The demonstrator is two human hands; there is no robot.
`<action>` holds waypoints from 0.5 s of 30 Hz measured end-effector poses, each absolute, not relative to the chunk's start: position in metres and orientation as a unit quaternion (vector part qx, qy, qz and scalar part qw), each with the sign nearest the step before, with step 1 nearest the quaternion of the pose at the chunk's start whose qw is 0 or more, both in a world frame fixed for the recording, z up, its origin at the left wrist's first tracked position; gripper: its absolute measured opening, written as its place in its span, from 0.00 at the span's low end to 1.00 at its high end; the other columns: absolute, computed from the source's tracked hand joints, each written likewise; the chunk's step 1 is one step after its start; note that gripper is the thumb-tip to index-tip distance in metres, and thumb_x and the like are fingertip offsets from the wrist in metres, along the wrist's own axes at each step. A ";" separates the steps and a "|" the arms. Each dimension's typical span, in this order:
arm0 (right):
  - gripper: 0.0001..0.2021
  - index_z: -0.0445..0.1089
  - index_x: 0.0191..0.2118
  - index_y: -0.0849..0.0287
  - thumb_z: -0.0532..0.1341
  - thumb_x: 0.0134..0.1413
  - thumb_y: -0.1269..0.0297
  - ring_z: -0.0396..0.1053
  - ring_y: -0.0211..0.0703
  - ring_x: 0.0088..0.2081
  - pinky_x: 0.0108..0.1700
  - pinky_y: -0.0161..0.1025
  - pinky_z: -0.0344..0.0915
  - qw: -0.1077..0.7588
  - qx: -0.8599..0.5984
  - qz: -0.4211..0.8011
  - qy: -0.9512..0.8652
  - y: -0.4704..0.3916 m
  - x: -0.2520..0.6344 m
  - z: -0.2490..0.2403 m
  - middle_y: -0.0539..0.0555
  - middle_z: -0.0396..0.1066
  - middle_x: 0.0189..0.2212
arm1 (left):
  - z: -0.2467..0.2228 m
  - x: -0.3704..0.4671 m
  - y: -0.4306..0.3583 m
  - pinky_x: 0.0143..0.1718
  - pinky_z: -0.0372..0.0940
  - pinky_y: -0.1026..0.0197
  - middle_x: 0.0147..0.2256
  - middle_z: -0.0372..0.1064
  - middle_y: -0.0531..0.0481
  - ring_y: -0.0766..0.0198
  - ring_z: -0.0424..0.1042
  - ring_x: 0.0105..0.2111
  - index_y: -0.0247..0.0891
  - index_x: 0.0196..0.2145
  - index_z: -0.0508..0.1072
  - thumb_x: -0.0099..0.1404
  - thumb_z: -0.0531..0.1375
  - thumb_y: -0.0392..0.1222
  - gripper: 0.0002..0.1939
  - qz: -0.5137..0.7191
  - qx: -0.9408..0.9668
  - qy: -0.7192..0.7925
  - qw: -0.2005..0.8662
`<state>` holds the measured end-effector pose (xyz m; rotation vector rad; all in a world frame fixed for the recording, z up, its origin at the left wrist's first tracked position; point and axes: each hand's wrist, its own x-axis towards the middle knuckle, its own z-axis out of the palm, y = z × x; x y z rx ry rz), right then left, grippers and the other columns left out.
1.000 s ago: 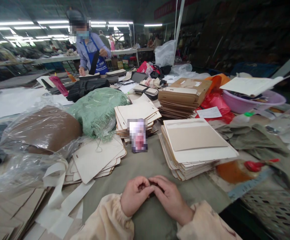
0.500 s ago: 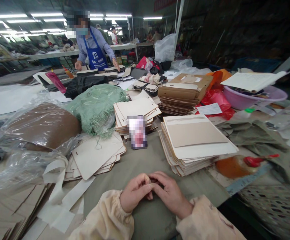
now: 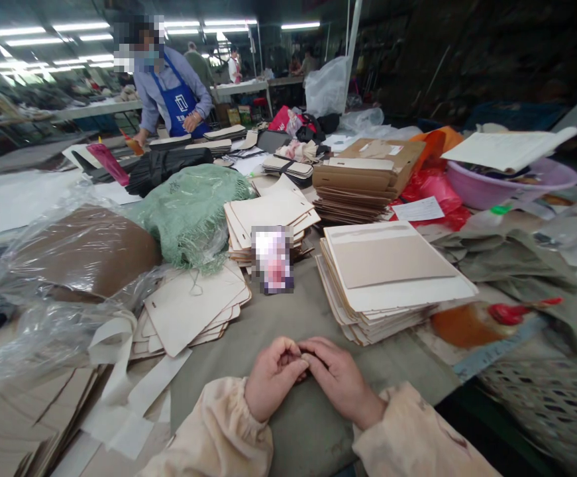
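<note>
My left hand [image 3: 274,376] and my right hand [image 3: 338,376] meet at the fingertips above the grey-green cloth [image 3: 248,331]. The fingers of both are curled, with thumbs pressed against them; whatever they pinch, if anything, is too small or hidden to make out. Beyond them a phone [image 3: 272,260], its screen blurred, leans against a stack of pale panels [image 3: 263,215]. To the right of my hands lies a taller stack of cream boards [image 3: 397,265] topped by a beige piece. Loose cream panels [image 3: 193,308] fan out on the left.
Left are a plastic-wrapped brown bundle [image 3: 79,252], a green woven bag [image 3: 193,209] and white strips [image 3: 119,397]. An amber glue bottle [image 3: 472,323] lies at the right, near a purple basin [image 3: 511,182]. Across the table stands a person in a blue apron [image 3: 179,99].
My hands stay together, with only slight finger movement. The co-worker across the table has shifted left, one hand now at an orange bottle and the other raised. The view has moved slightly.
</note>
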<state>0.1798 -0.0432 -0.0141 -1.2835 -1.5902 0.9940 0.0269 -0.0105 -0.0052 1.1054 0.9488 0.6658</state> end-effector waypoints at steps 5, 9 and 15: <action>0.10 0.71 0.43 0.56 0.54 0.61 0.70 0.68 0.39 0.40 0.43 0.35 0.64 0.411 -0.519 0.400 -0.634 -0.043 0.180 -0.011 0.52 0.70 0.38 | -0.007 0.025 -0.009 0.28 0.62 0.67 0.22 0.65 0.55 0.70 0.66 0.24 0.35 0.29 0.62 0.57 0.63 0.49 0.16 0.272 0.515 0.434 0.687; 0.08 0.71 0.41 0.56 0.55 0.60 0.71 0.67 0.40 0.40 0.43 0.35 0.63 0.402 -0.509 0.435 -0.626 -0.039 0.184 -0.009 0.51 0.70 0.37 | -0.006 0.023 -0.007 0.28 0.62 0.67 0.23 0.65 0.54 0.70 0.65 0.24 0.36 0.29 0.61 0.58 0.62 0.50 0.17 0.252 0.517 0.421 0.701; 0.08 0.69 0.42 0.55 0.56 0.59 0.70 0.66 0.41 0.41 0.43 0.35 0.63 0.403 -0.507 0.462 -0.606 -0.043 0.185 -0.008 0.52 0.69 0.38 | -0.006 0.019 -0.004 0.28 0.59 0.66 0.25 0.63 0.53 0.70 0.63 0.26 0.37 0.29 0.59 0.61 0.60 0.48 0.15 0.242 0.545 0.356 0.719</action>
